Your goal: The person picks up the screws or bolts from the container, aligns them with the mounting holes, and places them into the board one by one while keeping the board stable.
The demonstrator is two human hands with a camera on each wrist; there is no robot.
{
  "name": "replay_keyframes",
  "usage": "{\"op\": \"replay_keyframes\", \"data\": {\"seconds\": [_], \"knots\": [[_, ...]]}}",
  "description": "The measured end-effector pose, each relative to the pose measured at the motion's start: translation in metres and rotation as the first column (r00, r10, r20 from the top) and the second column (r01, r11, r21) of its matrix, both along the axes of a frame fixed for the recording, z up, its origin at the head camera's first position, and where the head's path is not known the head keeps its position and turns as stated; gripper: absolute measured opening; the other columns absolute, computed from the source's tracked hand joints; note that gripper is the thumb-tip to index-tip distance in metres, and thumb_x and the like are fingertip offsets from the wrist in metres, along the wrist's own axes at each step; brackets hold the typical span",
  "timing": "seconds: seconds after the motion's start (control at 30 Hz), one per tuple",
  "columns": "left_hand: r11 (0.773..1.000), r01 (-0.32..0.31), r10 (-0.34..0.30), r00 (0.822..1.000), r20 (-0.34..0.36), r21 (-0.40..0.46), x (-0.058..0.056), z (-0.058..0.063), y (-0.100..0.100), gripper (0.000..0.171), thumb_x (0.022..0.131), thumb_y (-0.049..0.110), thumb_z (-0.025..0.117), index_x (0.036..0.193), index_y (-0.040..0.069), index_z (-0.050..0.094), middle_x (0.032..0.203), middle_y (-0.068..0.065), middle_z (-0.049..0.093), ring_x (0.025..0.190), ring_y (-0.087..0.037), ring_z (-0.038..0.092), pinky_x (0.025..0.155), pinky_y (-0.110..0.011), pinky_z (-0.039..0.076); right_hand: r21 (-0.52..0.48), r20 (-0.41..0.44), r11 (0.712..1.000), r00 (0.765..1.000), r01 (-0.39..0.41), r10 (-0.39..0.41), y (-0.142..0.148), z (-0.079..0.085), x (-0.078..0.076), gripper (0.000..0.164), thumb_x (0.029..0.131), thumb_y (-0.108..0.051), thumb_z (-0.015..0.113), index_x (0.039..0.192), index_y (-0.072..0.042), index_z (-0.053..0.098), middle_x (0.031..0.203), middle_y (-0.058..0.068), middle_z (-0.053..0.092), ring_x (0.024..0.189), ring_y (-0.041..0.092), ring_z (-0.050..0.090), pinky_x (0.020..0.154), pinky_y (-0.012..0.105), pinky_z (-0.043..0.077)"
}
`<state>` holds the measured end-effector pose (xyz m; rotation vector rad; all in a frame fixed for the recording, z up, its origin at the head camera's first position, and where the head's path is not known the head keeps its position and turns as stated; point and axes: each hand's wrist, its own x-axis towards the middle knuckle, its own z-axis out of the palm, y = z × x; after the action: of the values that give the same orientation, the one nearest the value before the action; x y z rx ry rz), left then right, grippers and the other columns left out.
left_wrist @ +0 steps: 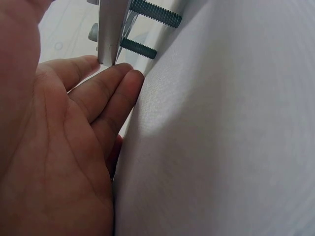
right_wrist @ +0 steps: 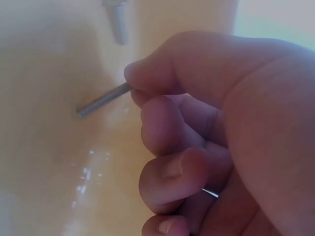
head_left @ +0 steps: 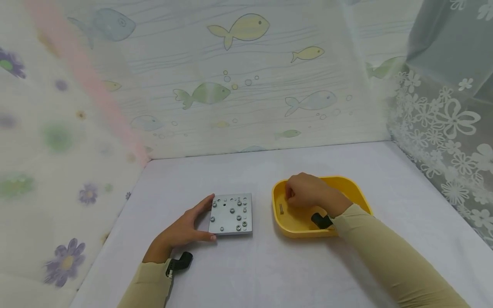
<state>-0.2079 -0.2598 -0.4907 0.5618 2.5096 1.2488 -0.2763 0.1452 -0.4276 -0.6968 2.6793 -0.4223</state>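
A silver metal plate (head_left: 227, 218) with several socket-head screws in it stands on the white cloth. My left hand (head_left: 188, 226) grips its left side, thumb at the near corner and fingers at the far corner. Threaded screw shanks (left_wrist: 140, 48) stick out beneath the plate in the left wrist view. Inside a yellow tray (head_left: 283, 229), my right hand (head_left: 308, 190) pinches a thin screw (right_wrist: 103, 101) between thumb and forefinger, threaded end outward. A sliver of shiny metal (right_wrist: 210, 192) shows among its curled fingers; its kind is unclear. Another screw (head_left: 281, 208) lies in the tray, left of that hand.
White cloth (head_left: 215, 273) covers the table. A fish-printed curtain (head_left: 246, 115) hangs along the back, a flowered one (head_left: 88, 192) on the left and a lace one (head_left: 454, 171) on the right. Black wrist cameras (head_left: 181, 261) sit on both wrists.
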Motion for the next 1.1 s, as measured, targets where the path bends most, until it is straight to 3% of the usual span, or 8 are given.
{"op": "replay_keyframes", "data": {"seconds": [0.57, 1.1], "knots": [[1.0, -0.005, 0.005, 1.0, -0.004, -0.005, 0.0, -0.001, -0.001, 0.128, 0.068, 0.042, 0.097, 0.167, 0.027, 0.018, 0.166, 0.003, 0.037, 0.16, -0.026, 0.019, 0.127, -0.064, 0.005, -0.192, -0.053, 0.981, 0.997, 0.044, -0.055, -0.012, 0.036, 0.0, 0.004, 0.087, -0.021, 0.069, 0.084, -0.021, 0.071, 0.073, 0.0, 0.059, 0.067, 0.017, 0.052, 0.059, 0.029, 0.044], [1.0, 0.007, -0.007, 1.0, -0.013, -0.002, -0.001, -0.003, -0.002, 0.127, 0.069, 0.043, 0.096, 0.167, 0.026, 0.017, 0.166, 0.002, 0.037, 0.16, -0.027, 0.02, 0.127, -0.064, 0.006, -0.391, -0.097, 0.912, 0.979, 0.127, -0.178, -0.054, 0.057, 0.01, 0.005, 0.088, -0.024, 0.073, 0.083, -0.023, 0.071, 0.067, 0.001, 0.055, 0.06, 0.018, 0.05, 0.057, 0.03, 0.042]]}}
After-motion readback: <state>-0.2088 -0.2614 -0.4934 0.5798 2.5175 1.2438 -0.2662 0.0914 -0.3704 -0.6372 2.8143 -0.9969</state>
